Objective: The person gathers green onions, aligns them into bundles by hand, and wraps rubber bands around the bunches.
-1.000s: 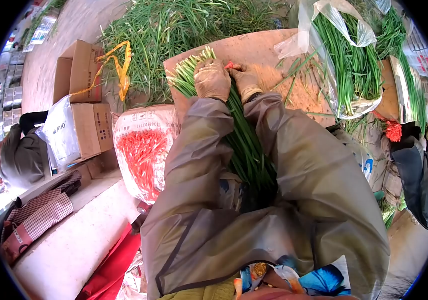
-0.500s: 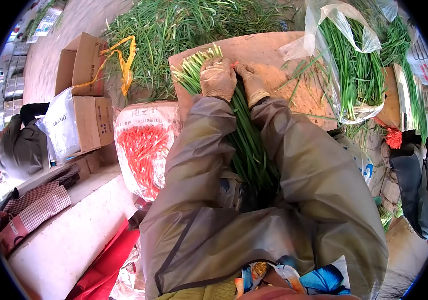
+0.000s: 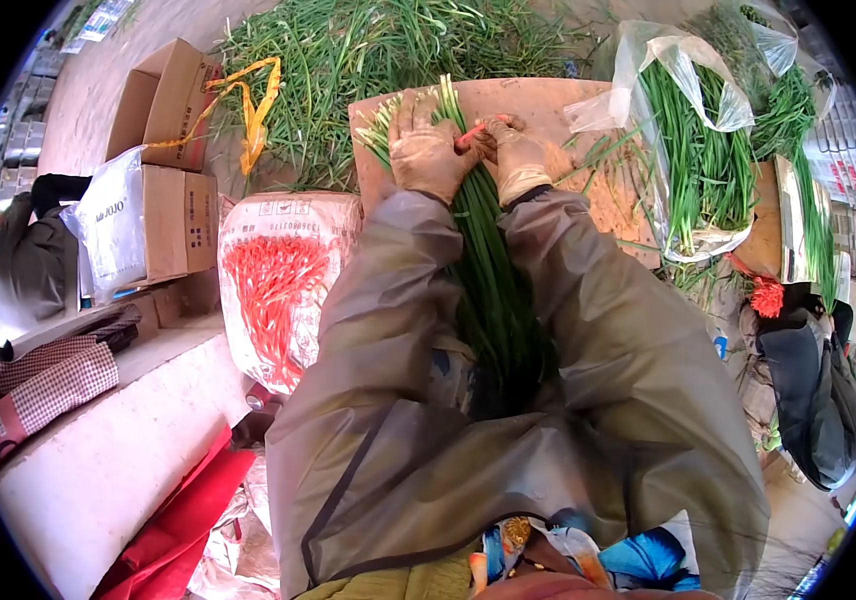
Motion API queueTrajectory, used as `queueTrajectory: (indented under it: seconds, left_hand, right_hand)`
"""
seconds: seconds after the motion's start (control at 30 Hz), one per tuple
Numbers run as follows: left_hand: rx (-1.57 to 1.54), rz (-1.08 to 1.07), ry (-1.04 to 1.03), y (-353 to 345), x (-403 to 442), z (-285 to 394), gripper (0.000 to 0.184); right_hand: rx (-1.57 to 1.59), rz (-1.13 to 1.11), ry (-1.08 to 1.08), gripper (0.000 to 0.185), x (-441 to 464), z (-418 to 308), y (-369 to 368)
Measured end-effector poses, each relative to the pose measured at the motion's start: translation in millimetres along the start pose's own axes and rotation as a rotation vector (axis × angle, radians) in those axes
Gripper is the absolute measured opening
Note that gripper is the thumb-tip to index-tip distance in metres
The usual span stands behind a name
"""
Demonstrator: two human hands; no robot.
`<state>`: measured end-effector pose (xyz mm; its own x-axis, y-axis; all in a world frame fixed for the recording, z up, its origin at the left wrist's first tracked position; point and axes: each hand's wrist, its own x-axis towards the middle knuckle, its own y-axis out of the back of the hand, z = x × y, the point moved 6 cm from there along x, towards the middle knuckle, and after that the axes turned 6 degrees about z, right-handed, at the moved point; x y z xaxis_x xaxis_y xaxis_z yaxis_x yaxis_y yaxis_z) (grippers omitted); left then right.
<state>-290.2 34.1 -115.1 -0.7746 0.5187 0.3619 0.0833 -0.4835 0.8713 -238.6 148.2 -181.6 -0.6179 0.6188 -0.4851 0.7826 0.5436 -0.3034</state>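
A bunch of garlic chives (image 3: pixel 488 260) runs from the board down between my sleeved forearms, its pale cut stems (image 3: pixel 448 97) pointing away from me. My gloved left hand (image 3: pixel 428 158) rests against the stem end, its thumb side closed at one end of a red tie (image 3: pixel 472 132). More pale stems (image 3: pixel 376 132) stick out on that hand's left. On the bunch's other side, my gloved right hand (image 3: pixel 516 158) pinches the tie's other part. The tie crosses over the bunch between both hands; whether it passes underneath is hidden.
The reddish board (image 3: pixel 588 225) carries loose leaf scraps. Beyond it lies a heap of green leaves (image 3: pixel 378 50). Red ties (image 3: pixel 273 285) cover a white sack at left, near cardboard boxes (image 3: pixel 178 215). A plastic bag of chives (image 3: pixel 693 170) stands right. Other people (image 3: pixel 28 250) sit at both sides.
My right hand has lifted and turned, drawing the red tie out into plain view. My left hand's fingers have shifted, and some stems now show between the hands. The camera view moved slightly.
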Motion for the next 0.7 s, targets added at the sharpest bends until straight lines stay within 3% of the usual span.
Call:
queueTrajectory:
  seconds: [0.1, 0.17, 0.23, 0.27, 0.3, 0.37, 0.4, 0.43, 0.47, 0.5, 0.53, 0.57, 0.6, 0.63, 0.67, 0.7]
  left_hand:
    - [-0.202, 0.095, 0.064, -17.7, -15.8, -13.4, 0.064]
    - [-0.078, 0.056, -0.013, -26.6, -14.5, -13.7, 0.074]
    - [0.046, 0.033, -0.074, -38.9, -15.3, -13.5, 0.093]
    - [0.046, 0.052, -0.066, -43.5, -17.0, -14.8, 0.099]
    - [0.047, 0.071, -0.059, -46.4, -18.3, -15.4, 0.105]
    - [-0.426, 0.122, 0.07, 2.7, -22.7, -4.4, 0.08]
    - [-0.42, 0.187, 0.05, 14.4, -24.6, -4.0, 0.072]
    - [-0.418, 0.188, 0.043, 15.5, -24.2, -10.1, 0.072]
    - [-0.896, 0.251, 0.185, 11.6, -24.7, -30.5, 0.07]
    - [-1.373, 0.299, 0.33, 1.6, -29.0, -45.9, 0.068]
    - [-1.432, 0.407, 0.646, -6.0, -53.2, -61.4, 0.062]
    - [-0.694, 0.151, 0.979, -26.2, -80.1, -97.2, 0.057]
    - [-0.872, 0.201, 0.644, -39.6, -76.0, -91.7, 0.059]
    - [-0.821, 0.165, 0.479, -31.8, -75.4, -74.7, 0.06]
    - [-0.776, 0.141, 0.315, -26.5, -77.3, -58.7, 0.062]
    - [-0.529, 0.038, 0.331, -19.3, -84.8, -40.4, 0.064]
  right_hand:
    - [0.17, -0.022, 0.001, 0.014, 6.3, -3.2, -5.1]
    - [0.067, 0.003, -0.054, 0.011, -12.8, -22.6, -21.6]
    - [-0.65, -0.397, 0.294, 0.012, -39.9, -38.0, -61.0]
    - [-0.828, -0.372, 0.598, 0.015, -44.3, -42.0, -66.9]
    - [-0.828, -0.367, 0.602, 0.015, -42.3, -48.9, -65.7]
    - [-0.437, -0.22, 0.19, 0.017, -22.2, -64.1, -43.2]
    - [-0.356, -0.244, 0.1, 0.017, 10.9, -55.3, -22.9]
    - [-0.309, -0.131, 0.027, 0.015, 19.6, -53.6, -4.3]
    - [-0.456, -0.138, 0.141, 0.018, 62.2, -31.5, 26.2]
    - [-0.826, -0.095, 0.422, 0.024, 65.2, -23.8, 40.6]
    - [-1.199, 0.051, 0.696, 0.031, 65.8, -15.4, 55.8]
    - [-1.376, 0.057, 0.596, 0.034, 36.4, -12.4, 49.2]
    - [-1.055, -0.192, 0.41, 0.04, 0.6, -12.9, 47.5]
    - [-0.478, -0.436, 0.047, 0.046, 6.2, 39.8, 51.7]
    - [-0.619, -0.495, 0.341, 0.052, -21.6, 26.5, 37.6]
    - [-0.803, -0.349, 0.443, 0.057, -67.5, 0.4, 26.9]
